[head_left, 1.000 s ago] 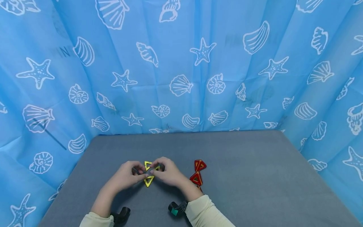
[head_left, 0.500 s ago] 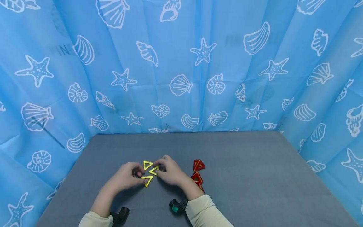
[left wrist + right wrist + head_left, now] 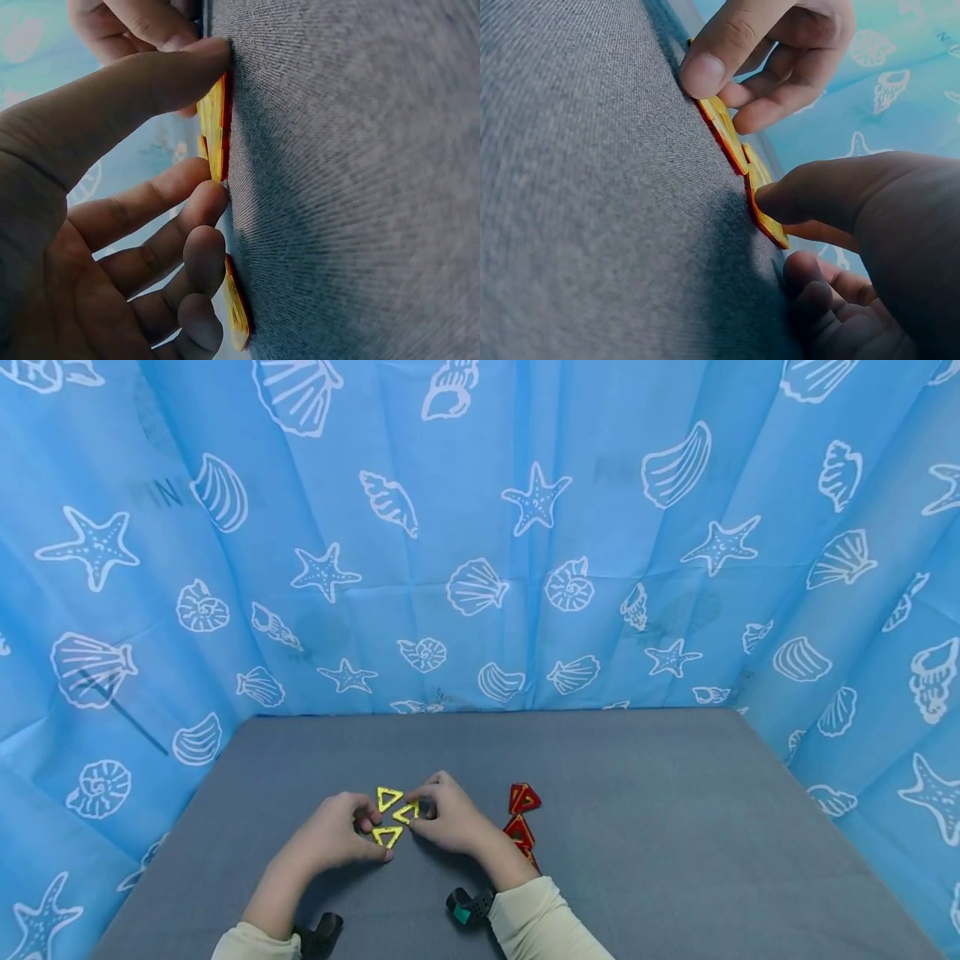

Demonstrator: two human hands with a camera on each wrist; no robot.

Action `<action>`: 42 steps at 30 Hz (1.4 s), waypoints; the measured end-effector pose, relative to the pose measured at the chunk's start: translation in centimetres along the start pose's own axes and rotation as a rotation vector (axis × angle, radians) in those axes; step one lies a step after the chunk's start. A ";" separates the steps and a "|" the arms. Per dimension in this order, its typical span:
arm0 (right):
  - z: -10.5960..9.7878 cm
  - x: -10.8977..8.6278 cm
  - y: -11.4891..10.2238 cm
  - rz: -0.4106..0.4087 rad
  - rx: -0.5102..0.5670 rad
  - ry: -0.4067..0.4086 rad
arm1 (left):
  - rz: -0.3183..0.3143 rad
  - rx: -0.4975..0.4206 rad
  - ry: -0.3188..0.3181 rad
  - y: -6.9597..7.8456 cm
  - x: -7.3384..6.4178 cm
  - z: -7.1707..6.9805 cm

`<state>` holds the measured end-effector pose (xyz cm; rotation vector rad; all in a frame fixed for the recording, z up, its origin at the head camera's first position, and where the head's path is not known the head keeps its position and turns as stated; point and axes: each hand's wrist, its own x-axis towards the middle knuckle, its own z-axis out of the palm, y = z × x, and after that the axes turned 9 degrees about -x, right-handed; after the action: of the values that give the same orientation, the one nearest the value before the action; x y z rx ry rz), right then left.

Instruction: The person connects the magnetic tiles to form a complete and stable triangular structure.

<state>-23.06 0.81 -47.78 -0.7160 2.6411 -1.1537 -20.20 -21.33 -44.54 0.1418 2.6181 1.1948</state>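
Observation:
Three yellow triangular frame tiles lie close together on the grey table, and the wrist views show red along their undersides. My left hand [image 3: 333,831] pinches the near tile [image 3: 215,131] between thumb and index finger, its other fingers loosely bent. On the right-hand tile [image 3: 757,174], my right hand [image 3: 450,818] has its thumb at the near edge and a finger on the far side. The far tile [image 3: 380,799] lies between the two hands, apart from the fingers. The near and right-hand tiles nearly touch at a corner.
Several red triangular tiles [image 3: 525,797] lie in a row right of the right hand, partly hidden by the right forearm. A blue shell-patterned curtain [image 3: 480,635] stands behind the grey table [image 3: 637,827]. Black straps [image 3: 471,906] sit at both wrists.
The near tile has turned so its edge faces away from me, and the left thumb has moved to its near corner. The right hand and right-hand tile have shifted only slightly.

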 end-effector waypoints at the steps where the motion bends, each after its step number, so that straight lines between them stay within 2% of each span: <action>1: 0.0 0.0 0.0 0.002 0.005 0.003 | 0.007 0.002 -0.002 0.0 0.0 0.0; 7: 0.0 0.0 0.0 0.012 0.019 0.013 | 0.037 0.001 -0.019 0.0 0.1 -0.1; 20: -0.2 0.0 0.0 -0.012 0.021 0.010 | 0.009 -0.025 -0.007 -0.2 0.1 -0.2; 31: -0.1 0.1 -0.1 -0.006 0.127 0.104 | 0.005 -0.033 -0.020 0.1 0.0 -0.4; 42: -0.1 0.0 -0.2 -0.040 0.157 0.063 | 0.028 -0.032 -0.027 -0.2 0.3 0.0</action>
<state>-22.99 0.73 -47.56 -0.7177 2.5598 -1.3980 -20.52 -21.43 -44.76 0.1879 2.5806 1.2349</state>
